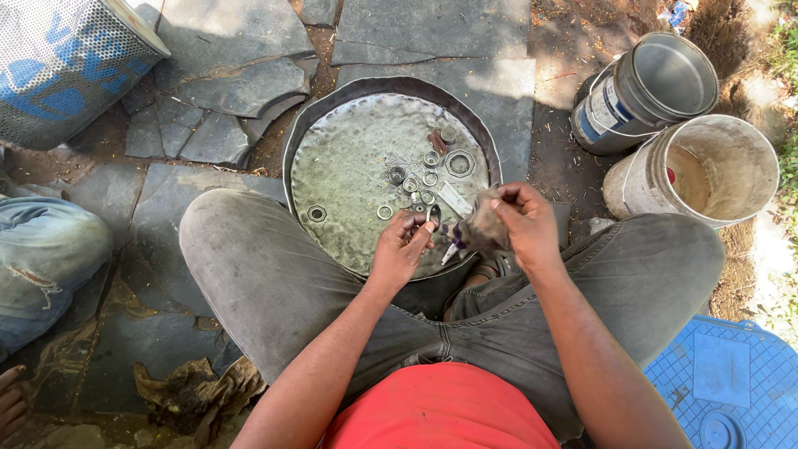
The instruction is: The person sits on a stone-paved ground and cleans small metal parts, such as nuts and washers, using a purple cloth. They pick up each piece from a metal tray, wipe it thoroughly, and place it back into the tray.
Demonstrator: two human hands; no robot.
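A perforated metal bin (71,62) with blue markings lies tipped at the far left, above a second person's denim-clad knee (46,249) and a crumpled dirty rag (195,391) on the slate paving. At centre, a person sitting with grey-trousered knees spread works over a round, hammered metal tray (349,166) that holds scattered washers (409,179), a small nut (317,214) at its near left and a large hex nut (459,163) at its far right. The left hand (401,248) pinches a small metal ring (431,214) between thumb and fingertips, just above the tray's near edge. Beside it, the right hand (522,224) is closed around a bunched grey cloth (480,231), almost touching the ring. At far right, a metal can (644,91) and a white plastic bucket (694,170) lie tipped on bare soil; a blue plastic crate (731,387) sits nearest.
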